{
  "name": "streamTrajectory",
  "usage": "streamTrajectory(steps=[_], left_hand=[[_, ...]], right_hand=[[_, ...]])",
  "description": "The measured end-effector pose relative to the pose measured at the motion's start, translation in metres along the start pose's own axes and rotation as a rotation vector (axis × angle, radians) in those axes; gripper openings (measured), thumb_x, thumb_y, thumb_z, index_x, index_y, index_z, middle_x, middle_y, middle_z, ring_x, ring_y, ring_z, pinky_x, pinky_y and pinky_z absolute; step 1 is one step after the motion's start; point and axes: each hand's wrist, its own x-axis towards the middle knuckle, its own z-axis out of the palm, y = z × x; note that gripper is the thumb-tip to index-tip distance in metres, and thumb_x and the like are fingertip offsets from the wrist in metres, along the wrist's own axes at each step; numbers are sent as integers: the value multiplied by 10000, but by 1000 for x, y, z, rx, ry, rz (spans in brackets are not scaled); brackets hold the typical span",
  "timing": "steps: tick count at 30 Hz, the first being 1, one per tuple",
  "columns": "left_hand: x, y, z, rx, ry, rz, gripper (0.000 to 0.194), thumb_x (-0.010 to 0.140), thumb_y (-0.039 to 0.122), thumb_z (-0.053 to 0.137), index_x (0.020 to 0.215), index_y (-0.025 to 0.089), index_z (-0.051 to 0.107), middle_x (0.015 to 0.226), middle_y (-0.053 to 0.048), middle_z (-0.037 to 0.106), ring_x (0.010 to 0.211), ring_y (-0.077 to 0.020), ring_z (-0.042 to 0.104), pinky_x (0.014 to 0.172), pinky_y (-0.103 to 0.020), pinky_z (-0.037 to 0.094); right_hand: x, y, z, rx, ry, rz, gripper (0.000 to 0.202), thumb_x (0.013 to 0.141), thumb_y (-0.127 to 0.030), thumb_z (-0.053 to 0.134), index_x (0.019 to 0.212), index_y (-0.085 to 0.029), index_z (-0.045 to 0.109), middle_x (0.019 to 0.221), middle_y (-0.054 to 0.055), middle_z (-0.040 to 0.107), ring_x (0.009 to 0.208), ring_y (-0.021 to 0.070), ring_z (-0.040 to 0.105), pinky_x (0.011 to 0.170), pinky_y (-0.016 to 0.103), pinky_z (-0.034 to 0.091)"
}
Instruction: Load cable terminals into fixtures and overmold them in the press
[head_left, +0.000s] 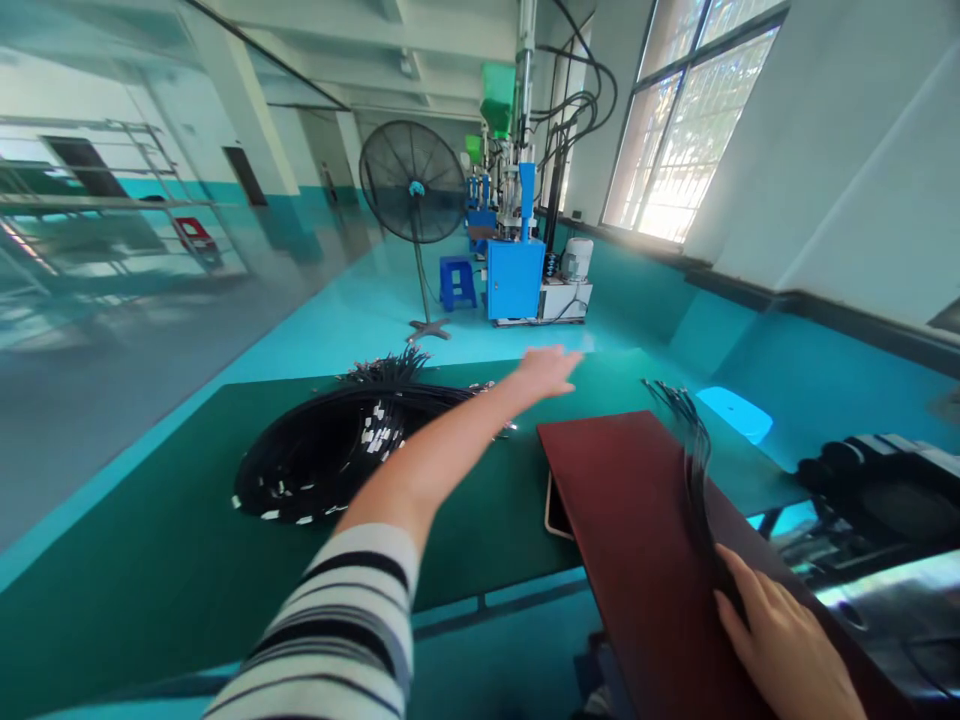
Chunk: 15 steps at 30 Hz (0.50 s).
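My left hand [546,372] reaches far forward over the back of the green table, its fingers stretched out and slightly blurred. Nothing shows in it. My right hand [784,630] is closed around one end of a bundle of black cables [697,470]. The bundle lies along a dark red board [622,500], and its far tips fan out beyond the board's back edge. Left of my outstretched arm, a big coil of black cables [277,455] with white tags rests on the table, its loose ends bunched at the back. My forearm covers part of that coil.
The red board overhangs the green table [150,540] toward me, with a pale-rimmed dark object [556,508] beneath it. Beyond stand a fan [414,185], a blue stool [457,283] and a blue machine [515,280]. More black coils [885,490] sit at right, near a light-blue stool [735,412].
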Motion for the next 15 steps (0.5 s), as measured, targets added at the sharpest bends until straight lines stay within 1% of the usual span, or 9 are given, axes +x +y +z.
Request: streamTrajectory(steps=[2,4,5,7,8,9,11,13,15], left_hand=[[-47,-66,-7,73,14,-216,694,699,544,564,1266,179,397,1181,-208,459,1071,-383,441,807,-479,395],[-93,-124,-9,145,-32,-519,878,585,671,590,1279,176,380,1197,-234,445,1083,-416,421,826,-495,373],[-113,-147,-8,138,-100,-625,945,540,725,576,1288,185,372,1222,-238,430,1096,-425,412,842,-507,360],[-144,-182,-3,43,-269,-765,1045,495,765,560,1341,208,301,1257,-227,421,1109,-418,419,861,-511,355],[-154,-193,0,-9,-342,-788,1055,497,754,565,1354,209,281,1275,-219,418,1112,-412,426,867,-508,357],[-161,-201,4,-55,-369,-775,1035,509,737,568,1350,200,294,1277,-208,427,1111,-399,438,866,-486,371],[-165,-211,11,-111,-354,-700,926,541,670,585,1299,182,371,1254,-175,468,1093,-354,472,853,-409,403],[-163,-214,15,-122,-314,-640,777,567,563,607,1222,177,443,1221,-136,506,1067,-301,501,830,-335,420],[-159,-214,16,-109,-307,-642,648,572,429,619,1153,177,483,1169,-116,542,1014,-272,533,795,-310,431]], right_hand=[[0,-5,-8,-1,16,2,386,902,-342,285,1178,-123,445,904,102,594,767,231,575,665,361,448],[2,-11,-18,-11,52,11,407,894,-360,285,1164,-112,463,960,127,581,840,264,562,692,384,444],[4,-14,-23,-14,71,11,414,891,-363,283,1161,-109,468,987,137,572,868,276,554,702,394,442],[6,-22,-32,-1,90,2,419,889,-361,280,1170,-110,465,1024,141,560,887,279,547,717,404,441],[7,-27,-36,10,93,-2,421,890,-360,278,1180,-114,458,1038,139,556,886,275,548,717,404,442],[6,-32,-40,23,92,-9,419,891,-356,278,1192,-120,449,1056,135,552,885,269,550,715,400,444],[1,-41,-48,52,73,-37,412,889,-344,294,1222,-140,428,1100,125,541,893,252,557,711,384,453],[-8,-48,-58,77,42,-69,409,881,-320,320,1248,-162,411,1137,112,531,901,229,568,708,358,465],[-20,-52,-68,86,13,-93,408,873,-292,336,1257,-175,408,1154,100,531,894,205,581,705,333,478]])
